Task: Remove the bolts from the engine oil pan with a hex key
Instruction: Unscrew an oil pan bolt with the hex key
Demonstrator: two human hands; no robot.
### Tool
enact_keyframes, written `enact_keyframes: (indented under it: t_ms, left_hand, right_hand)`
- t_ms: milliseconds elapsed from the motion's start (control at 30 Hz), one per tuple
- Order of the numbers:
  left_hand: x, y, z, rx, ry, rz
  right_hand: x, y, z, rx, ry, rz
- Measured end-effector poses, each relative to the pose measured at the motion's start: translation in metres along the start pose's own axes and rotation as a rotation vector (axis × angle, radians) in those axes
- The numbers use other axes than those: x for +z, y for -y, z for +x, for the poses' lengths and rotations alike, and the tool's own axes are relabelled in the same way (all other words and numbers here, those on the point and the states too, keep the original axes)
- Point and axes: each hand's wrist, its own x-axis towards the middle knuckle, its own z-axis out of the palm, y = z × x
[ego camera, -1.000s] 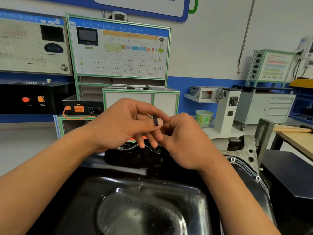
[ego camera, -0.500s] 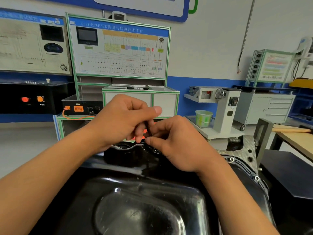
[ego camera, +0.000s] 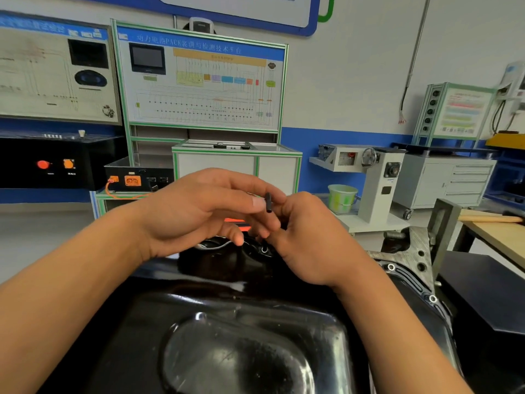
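pinching slim black hex key (ego camera: 268, 202), left fingers (ego camera: 250, 201); right fingers (ego camera: 287, 211) curled round shaft.

oil pan (ego camera: 255, 322): glossy black metal (reflective) | hex key (ego camera: 268, 202): matt dark metal | bench (ego camera: 500, 237): wood

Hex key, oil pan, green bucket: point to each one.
hex key (ego camera: 268, 202), head view, its exposed black end.
oil pan (ego camera: 241, 354), head view, glossy raised centre.
green bucket (ego camera: 342, 199), head view, front wall.

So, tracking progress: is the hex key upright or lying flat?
Upright: the hex key stands near vertical, pinched between left hand and right hand.
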Motion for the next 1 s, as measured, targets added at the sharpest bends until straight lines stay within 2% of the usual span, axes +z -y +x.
enact_keyframes:
  t_ms: [100, 267, 367, 467, 600, 733, 867, 1000]
  left_hand:
    - [0.004, -0.001, 0.000, 0.047, -0.056, 0.079]
    - [0.019, 0.002, 0.009, 0.230, -0.379, 0.314]
    - [0.019, 0.003, 0.013, 0.198, -0.471, 0.361]
    - [0.014, 0.000, 0.012, 0.055, -0.416, 0.175]
    - [0.006, -0.001, 0.005, -0.068, -0.222, -0.104]
    - [0.004, 0.001, 0.002, -0.055, -0.055, -0.070]
    - [0.005, 0.002, 0.002, 0.006, -0.072, 0.051]
    - [0.003, 0.001, 0.001, 0.032, -0.050, 0.029]
  right_hand:
    - [0.001, -0.001, 0.000, -0.003, -0.012, 0.005]
    - [0.003, 0.001, 0.002, -0.024, 0.042, 0.021]
    - [0.004, 0.000, 0.002, -0.024, 0.057, 0.027]
    - [0.004, 0.000, 0.002, -0.043, 0.030, 0.032]
    - [0.003, -0.001, 0.001, -0.054, -0.044, 0.011]
    - [0.001, -0.002, -0.001, -0.022, -0.077, 0.099]
    - [0.001, -0.002, -0.001, -0.015, -0.052, 0.115]
    - [0.001, -0.004, 0.000, 0.007, -0.059, 0.106]
